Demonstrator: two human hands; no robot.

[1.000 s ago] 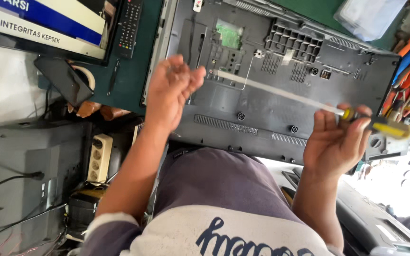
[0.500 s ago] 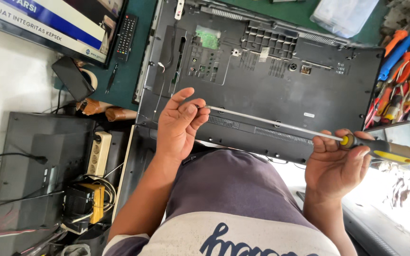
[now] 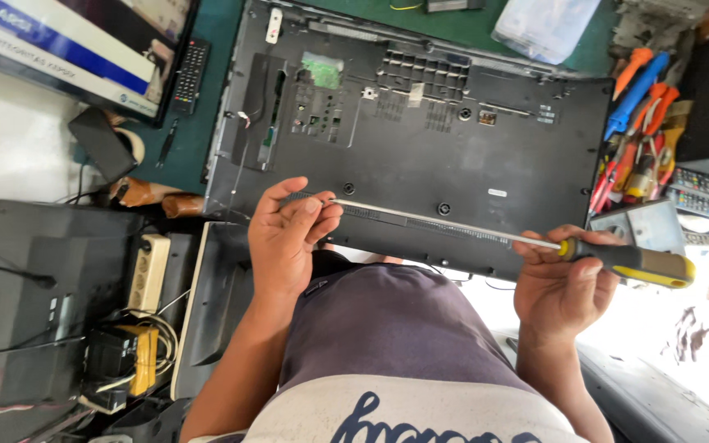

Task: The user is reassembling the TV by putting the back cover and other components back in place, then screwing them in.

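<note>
Screwdriver [image 3: 486, 230], a long one with a yellow and black handle, lay almost level across the middle of the frame, over the lower edge of the black back cover [image 3: 453, 148] of a flat screen. The right hand [image 3: 564, 283], at the right of the frame, was closed around the handle. The left hand [image 3: 285, 238], left of centre, pinched the tip of the metal shaft between its fingertips [image 3: 322, 209]. At the upper left of the frame a black remote control [image 3: 188, 75] lay on the green surface. Pliers with coloured handles [image 3: 638, 123] were at the upper right, and a cream power strip [image 3: 149, 272] at the lower left.
</note>
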